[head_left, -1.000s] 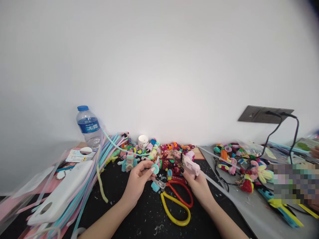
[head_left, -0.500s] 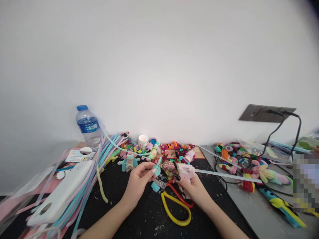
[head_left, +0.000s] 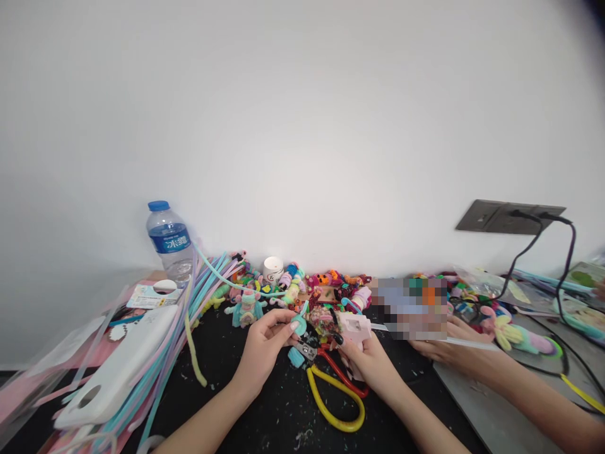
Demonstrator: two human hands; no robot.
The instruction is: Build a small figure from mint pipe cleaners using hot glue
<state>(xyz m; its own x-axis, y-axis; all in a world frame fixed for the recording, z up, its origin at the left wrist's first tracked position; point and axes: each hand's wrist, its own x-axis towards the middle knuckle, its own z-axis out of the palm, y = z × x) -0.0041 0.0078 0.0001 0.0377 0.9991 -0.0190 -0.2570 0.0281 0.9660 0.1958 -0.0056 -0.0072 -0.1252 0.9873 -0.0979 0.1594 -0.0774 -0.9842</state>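
In my left hand (head_left: 269, 347), thumb and fingers pinch a small teal coiled piece of pipe cleaner (head_left: 300, 326) with a short end sticking up. My right hand (head_left: 368, 356) is wrapped round a pale pink glue gun (head_left: 354, 328), whose nozzle end points left toward the coil. A long clear glue stick (head_left: 378, 326) runs out of its back. Below both hands lie scissors (head_left: 336, 425) with one red and one yellow handle. Beside the blades is a small light-blue fuzzy piece (head_left: 296, 357).
Another person's arm (head_left: 501, 378) reaches in from the right. Pipe cleaners (head_left: 161, 353), a white board (head_left: 118, 366) and a water bottle (head_left: 170, 243) are at left. Fuzzy dolls (head_left: 246, 307) and a paper cup (head_left: 273, 270) line the wall. Black cords (head_left: 529, 233) hang from the socket.
Another person's arm has come in from the right, reaching behind my right hand. The blue-and-yellow item at the right no longer shows there. My hands have barely moved.
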